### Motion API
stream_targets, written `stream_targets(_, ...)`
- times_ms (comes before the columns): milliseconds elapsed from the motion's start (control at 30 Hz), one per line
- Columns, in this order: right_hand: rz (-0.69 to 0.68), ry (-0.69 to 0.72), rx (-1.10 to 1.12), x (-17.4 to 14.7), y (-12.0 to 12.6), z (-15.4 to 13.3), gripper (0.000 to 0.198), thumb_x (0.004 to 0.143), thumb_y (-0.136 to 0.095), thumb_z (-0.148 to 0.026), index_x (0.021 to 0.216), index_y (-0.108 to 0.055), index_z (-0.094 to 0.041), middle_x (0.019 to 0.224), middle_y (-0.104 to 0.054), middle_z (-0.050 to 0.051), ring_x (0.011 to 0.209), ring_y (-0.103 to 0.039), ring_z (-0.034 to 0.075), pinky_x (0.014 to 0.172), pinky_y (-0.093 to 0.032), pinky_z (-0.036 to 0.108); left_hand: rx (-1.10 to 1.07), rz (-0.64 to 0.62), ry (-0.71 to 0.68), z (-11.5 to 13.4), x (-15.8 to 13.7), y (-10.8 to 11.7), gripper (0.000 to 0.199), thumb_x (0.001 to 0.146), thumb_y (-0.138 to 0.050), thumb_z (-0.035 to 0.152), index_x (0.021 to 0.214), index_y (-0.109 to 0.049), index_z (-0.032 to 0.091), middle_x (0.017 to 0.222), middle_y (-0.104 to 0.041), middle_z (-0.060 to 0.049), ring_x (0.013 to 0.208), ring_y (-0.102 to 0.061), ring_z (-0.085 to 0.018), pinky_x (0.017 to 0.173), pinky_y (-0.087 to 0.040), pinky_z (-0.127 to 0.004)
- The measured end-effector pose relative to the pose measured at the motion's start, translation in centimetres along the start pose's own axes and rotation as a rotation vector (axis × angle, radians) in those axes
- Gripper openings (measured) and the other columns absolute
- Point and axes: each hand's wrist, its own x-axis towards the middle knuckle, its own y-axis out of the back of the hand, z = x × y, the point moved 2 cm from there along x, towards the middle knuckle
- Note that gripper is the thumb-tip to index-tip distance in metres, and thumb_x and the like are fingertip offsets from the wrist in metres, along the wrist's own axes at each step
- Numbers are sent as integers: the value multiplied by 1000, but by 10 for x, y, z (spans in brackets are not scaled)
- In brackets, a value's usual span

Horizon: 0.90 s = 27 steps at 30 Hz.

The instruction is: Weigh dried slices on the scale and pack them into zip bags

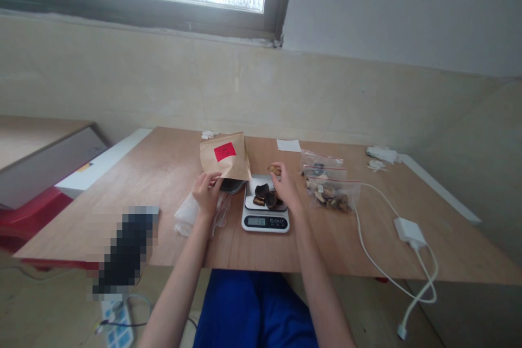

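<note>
My left hand [207, 191] pinches the lower edge of a kraft paper bag [209, 156] with a red label [225, 151]. The bag leans over a dark tray-like item [232, 185], mostly hidden. Thumb and fingers of my right hand [287, 189] close on a brown dried slice [273, 170], held above a white digital kitchen scale [246, 223]. Several dark, curled dried pieces [261, 191] lie on the scale's platform; its display is lit but too small to read. Beneath my left wrist spreads a clear plastic bag [185, 218].
Right of the scale lie clear zip bags [330, 193] of dried pieces. A white adapter [409, 230] with cables trails off the table's front edge. White paper [289, 145] and crumpled plastic [382, 154] lie at the back. A power strip [118, 331] is on the floor.
</note>
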Motion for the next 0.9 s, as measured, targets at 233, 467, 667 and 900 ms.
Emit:
stream_targets(233,-256,3,-238,0,-8,-4,25,89,-40,-17,94,-64,-17,96,-69,9,95,-60,22,89,-37,40,-7,20,-17,-1,0,-1,16,77,-60,34,74,-63,19,64,-55,0,60,-54,-11,55,-45,-21)
stream_targets(467,-18,115,90,-20,-3,-35,34,83,-33,-7,94,-64,-16,100,-65,8,98,-58,17,89,-42,31,-1,14,-17,-2,0,-1,17,77,-60,35,73,-63,19,64,-55,0,59,-53,-11,54,-43,-21)
stream_targets(667,-423,318,204,-42,-52,-85,43,80,-32,-1,111,-59,-14,117,-61,8,114,-52,14,101,-38,29,38,-5,-41,-5,-2,-1,17,79,-57,34,75,-64,19,65,-56,0,62,-53,-12,58,-41,-23)
stream_targets(900,-439,200,-232,-25,-114,-85,43,82,-37,-1,124,-48,-4,121,-56,18,114,-52,23,93,-44,32,4,65,-60,-7,0,1,17,79,-58,34,73,-64,19,62,-55,1,59,-50,-11,58,-40,-22)
